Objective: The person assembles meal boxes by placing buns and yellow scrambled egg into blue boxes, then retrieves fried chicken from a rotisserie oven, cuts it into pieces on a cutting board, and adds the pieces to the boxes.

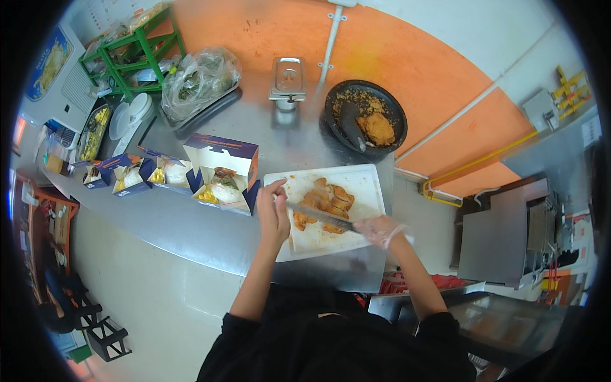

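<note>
The person wears a black top with long sleeves; both sleeves are pushed up so the cuffs bunch just above the elbows, well back from the hands, leaving the forearms bare. The fabric looks plain and dark, with no visible print or trim, and it fills the lower middle of the view below the arms. The left hand (pixel 272 213) is bare, with no glove, ring or watch to be seen. The right hand (pixel 380 230) is covered by a thin, clear disposable glove that wrinkles loosely and ends in a crumpled edge at the wrist.
</note>
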A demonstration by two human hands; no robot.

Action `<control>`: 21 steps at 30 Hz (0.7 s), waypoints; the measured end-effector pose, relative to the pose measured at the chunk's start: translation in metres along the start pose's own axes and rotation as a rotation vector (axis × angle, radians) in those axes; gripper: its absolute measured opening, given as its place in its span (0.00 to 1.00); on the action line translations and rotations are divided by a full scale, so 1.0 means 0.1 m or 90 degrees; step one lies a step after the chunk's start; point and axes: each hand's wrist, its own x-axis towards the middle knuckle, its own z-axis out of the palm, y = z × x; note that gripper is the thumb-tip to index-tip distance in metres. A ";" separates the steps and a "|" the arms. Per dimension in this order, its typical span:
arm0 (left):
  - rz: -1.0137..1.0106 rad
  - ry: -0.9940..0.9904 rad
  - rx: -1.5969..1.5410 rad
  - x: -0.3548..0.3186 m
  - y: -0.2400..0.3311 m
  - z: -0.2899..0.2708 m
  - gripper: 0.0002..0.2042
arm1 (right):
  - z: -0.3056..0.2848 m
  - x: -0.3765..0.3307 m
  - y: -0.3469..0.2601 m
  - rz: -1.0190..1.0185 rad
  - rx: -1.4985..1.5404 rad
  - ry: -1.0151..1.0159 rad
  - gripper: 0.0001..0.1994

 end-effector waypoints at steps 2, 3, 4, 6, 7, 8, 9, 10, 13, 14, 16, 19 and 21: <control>-0.073 0.069 -0.131 -0.16 0.29 -0.19 0.16 | -0.22 -0.22 -0.16 0.093 0.041 0.062 0.23; -0.097 0.096 -0.167 -0.24 0.45 -0.30 0.16 | -0.29 -0.33 -0.22 0.131 0.048 0.082 0.21; -0.122 0.123 -0.205 -0.32 0.56 -0.37 0.17 | -0.31 -0.43 -0.26 0.173 0.054 0.102 0.20; -0.153 0.120 -0.217 -0.44 0.64 -0.43 0.16 | 0.04 -0.56 -0.14 0.230 0.102 0.203 0.20; -0.166 0.120 -0.221 -0.48 0.65 -0.45 0.16 | 0.24 -0.60 -0.07 0.255 0.126 0.255 0.19; -0.177 0.105 -0.223 -0.51 0.63 -0.47 0.16 | 0.38 -0.62 -0.08 0.283 0.172 0.303 0.18; -0.192 0.088 -0.222 -0.55 0.59 -0.48 0.15 | 0.52 -0.61 -0.13 0.311 0.219 0.348 0.17; -0.205 0.072 -0.223 -0.59 0.57 -0.50 0.15 | 0.67 -0.60 -0.14 0.339 0.265 0.393 0.16; -0.211 0.031 -0.224 -0.61 0.57 -0.52 0.13 | 1.20 -0.48 0.08 0.237 0.006 0.580 0.16; -0.218 0.028 -0.228 -0.62 0.57 -0.53 0.13 | 1.12 -0.44 -0.05 0.276 0.029 0.516 0.18; -0.231 0.019 -0.240 -0.64 0.59 -0.54 0.12 | 0.92 -0.37 -0.27 0.357 0.071 0.389 0.23; -0.256 -0.012 -0.229 -0.74 0.56 -0.52 0.10 | 1.09 -0.20 -0.14 0.408 0.029 0.334 0.31; -0.261 -0.015 -0.219 -0.81 0.56 -0.52 0.09 | 0.92 -0.14 -0.27 0.463 0.004 0.279 0.30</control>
